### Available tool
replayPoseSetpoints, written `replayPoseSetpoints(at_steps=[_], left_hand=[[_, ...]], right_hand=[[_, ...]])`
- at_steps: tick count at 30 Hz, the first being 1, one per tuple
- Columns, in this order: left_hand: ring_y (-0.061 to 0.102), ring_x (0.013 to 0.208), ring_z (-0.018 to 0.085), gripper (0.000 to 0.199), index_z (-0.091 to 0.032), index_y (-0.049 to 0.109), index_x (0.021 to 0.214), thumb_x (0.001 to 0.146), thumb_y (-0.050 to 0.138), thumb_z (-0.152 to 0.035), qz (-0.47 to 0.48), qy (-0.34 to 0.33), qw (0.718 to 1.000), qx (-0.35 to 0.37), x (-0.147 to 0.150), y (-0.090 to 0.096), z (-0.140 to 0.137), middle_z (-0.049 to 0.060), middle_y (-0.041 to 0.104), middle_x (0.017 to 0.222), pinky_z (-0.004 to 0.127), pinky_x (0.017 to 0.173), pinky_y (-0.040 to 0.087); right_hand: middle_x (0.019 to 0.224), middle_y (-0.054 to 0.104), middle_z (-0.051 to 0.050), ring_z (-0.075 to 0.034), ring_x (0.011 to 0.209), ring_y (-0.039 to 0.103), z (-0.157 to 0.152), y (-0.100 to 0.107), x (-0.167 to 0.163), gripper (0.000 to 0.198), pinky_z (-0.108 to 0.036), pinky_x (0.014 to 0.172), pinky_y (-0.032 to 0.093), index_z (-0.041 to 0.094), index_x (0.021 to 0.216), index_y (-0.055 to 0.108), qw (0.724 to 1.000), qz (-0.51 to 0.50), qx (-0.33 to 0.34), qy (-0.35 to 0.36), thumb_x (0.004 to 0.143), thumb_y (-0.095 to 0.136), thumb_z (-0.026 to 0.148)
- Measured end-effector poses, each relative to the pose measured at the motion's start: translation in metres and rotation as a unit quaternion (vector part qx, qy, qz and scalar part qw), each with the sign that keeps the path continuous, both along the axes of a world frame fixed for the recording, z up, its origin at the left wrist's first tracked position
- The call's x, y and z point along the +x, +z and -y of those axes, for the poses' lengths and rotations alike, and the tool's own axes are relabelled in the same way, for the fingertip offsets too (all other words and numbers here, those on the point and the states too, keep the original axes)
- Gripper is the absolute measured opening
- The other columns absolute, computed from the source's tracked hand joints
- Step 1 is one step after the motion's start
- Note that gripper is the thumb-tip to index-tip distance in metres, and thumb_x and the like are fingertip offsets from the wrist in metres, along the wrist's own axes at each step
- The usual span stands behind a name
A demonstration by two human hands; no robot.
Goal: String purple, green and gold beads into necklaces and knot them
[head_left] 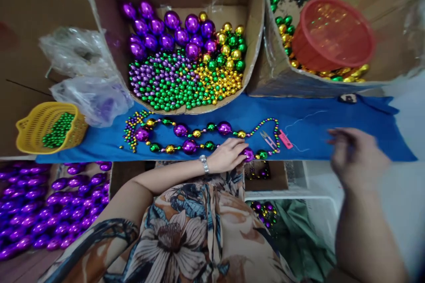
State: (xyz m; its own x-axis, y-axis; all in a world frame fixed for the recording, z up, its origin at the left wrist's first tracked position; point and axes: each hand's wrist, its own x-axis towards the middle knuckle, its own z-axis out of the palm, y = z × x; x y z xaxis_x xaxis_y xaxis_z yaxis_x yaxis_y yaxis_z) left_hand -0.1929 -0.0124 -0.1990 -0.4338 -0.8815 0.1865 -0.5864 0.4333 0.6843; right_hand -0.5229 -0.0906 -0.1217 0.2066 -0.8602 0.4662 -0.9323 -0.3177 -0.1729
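Note:
A bead necklace of large purple balls with smaller green and gold ones lies in a long loop on the blue cloth. My left hand, with a watch at the wrist, rests over its lower strand, fingers curved against a purple ball. Smeared by motion, my right hand is raised over the cloth's right part; whether its fingers hold anything cannot be made out. Between the hands lie small thread snips and a pink tag beside the necklace's small-bead end. Pale thread trails to the right.
Behind the blue cloth stands a cardboard box of loose beads. Another box on the right holds beads and a red basin. At left are a yellow basket, plastic bags and loose small beads. Purple beads fill the lower left.

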Motion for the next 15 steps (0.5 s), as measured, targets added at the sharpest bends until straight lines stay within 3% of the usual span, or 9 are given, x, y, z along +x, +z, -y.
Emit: replayPoseSetpoints(at_steps=[4,7,11,15], left_hand=[[0.058,0.117,0.026,0.042,-0.011,0.055,0.128,0.099,0.041,-0.039,0.033,-0.009,0.999,0.036,-0.006,-0.001,0.011,0.017,0.059,0.128,0.043,0.100,0.050],[0.061,0.110,0.027,0.047,-0.010,0.057,0.126,0.100,0.036,-0.043,0.065,-0.018,0.996,0.058,-0.009,0.001,0.015,0.018,0.063,0.122,0.043,0.096,0.050],[0.063,0.101,0.026,0.051,-0.012,0.058,0.125,0.100,0.032,-0.047,0.109,-0.016,0.992,0.067,-0.013,0.003,0.016,0.017,0.065,0.114,0.042,0.090,0.050],[0.062,0.102,0.026,0.046,-0.014,0.059,0.124,0.099,0.037,-0.046,0.131,-0.013,0.989,0.066,-0.016,0.001,0.016,0.015,0.065,0.114,0.040,0.089,0.048]], right_hand=[[0.102,0.070,-0.013,-0.021,0.082,0.068,0.022,-0.029,0.070,0.030,-0.034,0.072,0.052,0.017,0.115,0.056,0.977,-0.003,0.166,0.135,0.096,0.038,0.032],[0.104,0.069,-0.012,-0.021,0.092,0.067,0.042,-0.056,0.095,0.028,-0.034,0.080,0.052,0.018,0.110,0.055,0.948,0.000,0.237,0.214,0.097,0.034,0.031],[0.107,0.069,-0.010,-0.022,0.101,0.065,0.054,-0.082,0.101,0.029,-0.036,0.089,0.052,0.018,0.111,0.059,0.922,-0.010,0.249,0.296,0.098,0.037,0.032],[0.111,0.070,-0.009,-0.021,0.097,0.067,0.061,-0.098,0.094,0.037,-0.036,0.085,0.054,0.020,0.125,0.060,0.915,-0.048,0.237,0.322,0.097,0.043,0.035]])
